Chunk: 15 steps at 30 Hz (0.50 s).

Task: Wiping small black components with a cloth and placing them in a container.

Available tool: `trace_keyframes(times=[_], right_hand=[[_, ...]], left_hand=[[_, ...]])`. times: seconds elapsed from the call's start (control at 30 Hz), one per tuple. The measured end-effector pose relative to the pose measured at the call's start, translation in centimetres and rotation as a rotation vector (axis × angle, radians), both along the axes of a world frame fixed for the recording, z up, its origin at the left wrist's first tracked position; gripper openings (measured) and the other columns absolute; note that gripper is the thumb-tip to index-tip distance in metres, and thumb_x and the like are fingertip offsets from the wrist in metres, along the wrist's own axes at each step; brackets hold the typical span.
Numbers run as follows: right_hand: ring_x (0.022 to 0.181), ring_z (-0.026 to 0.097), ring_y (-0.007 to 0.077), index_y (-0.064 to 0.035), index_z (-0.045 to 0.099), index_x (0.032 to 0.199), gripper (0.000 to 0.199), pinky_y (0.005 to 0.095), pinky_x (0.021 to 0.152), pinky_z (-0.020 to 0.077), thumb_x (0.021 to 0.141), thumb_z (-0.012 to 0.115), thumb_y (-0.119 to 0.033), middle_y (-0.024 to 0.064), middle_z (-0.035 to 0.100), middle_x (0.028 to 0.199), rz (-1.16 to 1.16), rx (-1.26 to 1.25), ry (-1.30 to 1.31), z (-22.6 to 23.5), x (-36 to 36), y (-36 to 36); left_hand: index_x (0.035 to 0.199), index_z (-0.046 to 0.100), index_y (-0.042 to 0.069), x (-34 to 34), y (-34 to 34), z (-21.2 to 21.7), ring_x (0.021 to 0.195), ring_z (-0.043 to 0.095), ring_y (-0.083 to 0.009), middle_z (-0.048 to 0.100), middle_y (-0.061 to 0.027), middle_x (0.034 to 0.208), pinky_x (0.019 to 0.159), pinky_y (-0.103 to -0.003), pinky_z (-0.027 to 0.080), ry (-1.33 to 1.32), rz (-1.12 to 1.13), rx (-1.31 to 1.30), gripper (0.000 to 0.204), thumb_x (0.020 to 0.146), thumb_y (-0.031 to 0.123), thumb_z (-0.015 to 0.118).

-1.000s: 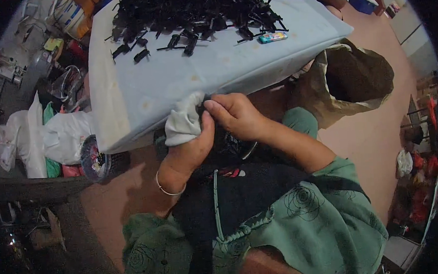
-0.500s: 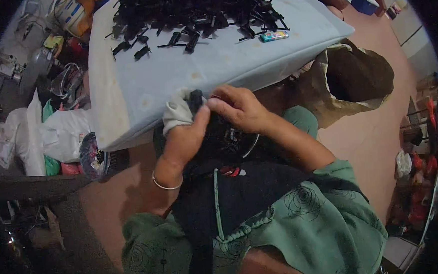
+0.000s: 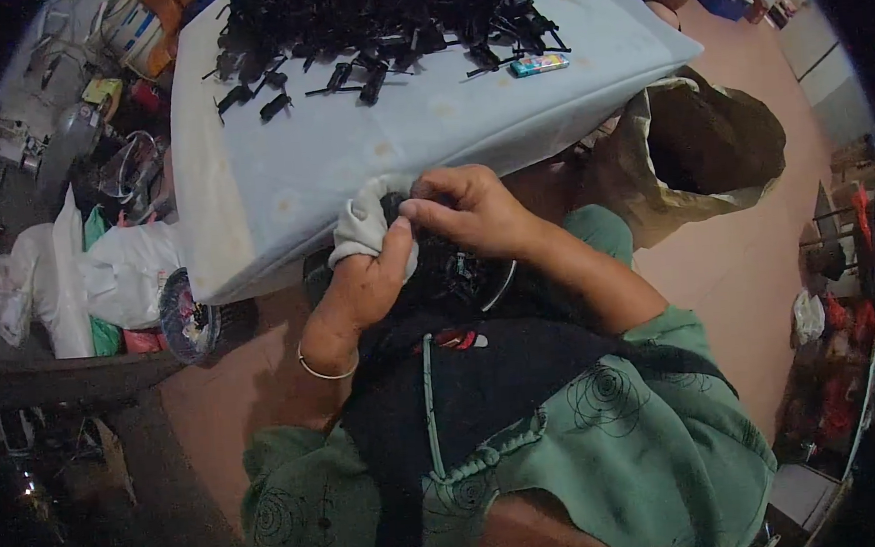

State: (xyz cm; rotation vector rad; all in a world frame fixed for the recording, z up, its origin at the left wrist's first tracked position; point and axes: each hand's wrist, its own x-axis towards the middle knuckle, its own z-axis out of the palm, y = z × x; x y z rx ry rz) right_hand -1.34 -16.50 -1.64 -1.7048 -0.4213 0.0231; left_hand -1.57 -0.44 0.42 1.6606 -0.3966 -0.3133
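My left hand point(image 3: 363, 278) holds a pale grey cloth point(image 3: 362, 218) bunched over its fingers, just below the front edge of a light blue padded table point(image 3: 370, 147). My right hand point(image 3: 464, 207) pinches a small dark piece point(image 3: 395, 208) against that cloth with thumb and fingertips. Both hands meet over my lap, above a pile of black parts point(image 3: 457, 272) lying on dark fabric. A thin bangle circles my left wrist point(image 3: 325, 366).
A heap of black plastic pieces point(image 3: 392, 16) covers the far part of the table, with a small colourful box point(image 3: 539, 64) beside it. An open brown sack point(image 3: 715, 146) stands at the right. White bags point(image 3: 107, 279) and a round tin point(image 3: 188, 317) sit at the left.
My left hand has risen with the cloth from below the table edge to meet my right hand, which now pinches the dark piece into the cloth.
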Motion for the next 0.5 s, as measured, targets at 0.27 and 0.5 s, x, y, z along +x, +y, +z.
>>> trace_keyframes(times=[0.27,0.5], right_hand=[[0.055,0.047,0.0330,0.0011,0.051,0.075,0.025,0.0375,0.056,0.0403,0.087,0.044,-0.020,0.0196,0.051,0.063,0.024,-0.305,-0.172,0.2,-0.1,0.4],[0.059,0.037,0.0103,0.0001,0.048,0.074,0.028,0.0275,0.056,0.0370,0.091,0.040,-0.021,0.0037,0.043,0.061,0.061,-0.005,-0.003,-1.9,-0.6,1.4]], left_hand=[[0.103,0.044,0.001,1.0,0.2,-2.0,0.079,0.052,-0.0244,0.051,-0.0140,0.088,0.070,-0.031,0.041,-0.413,0.092,0.235,0.026,0.077,0.003,0.043],[0.101,0.043,-0.001,0.2,-0.3,-1.1,0.085,0.052,-0.0322,0.051,-0.0189,0.090,0.077,-0.036,0.040,-0.392,0.057,0.335,0.026,0.076,0.003,0.043]])
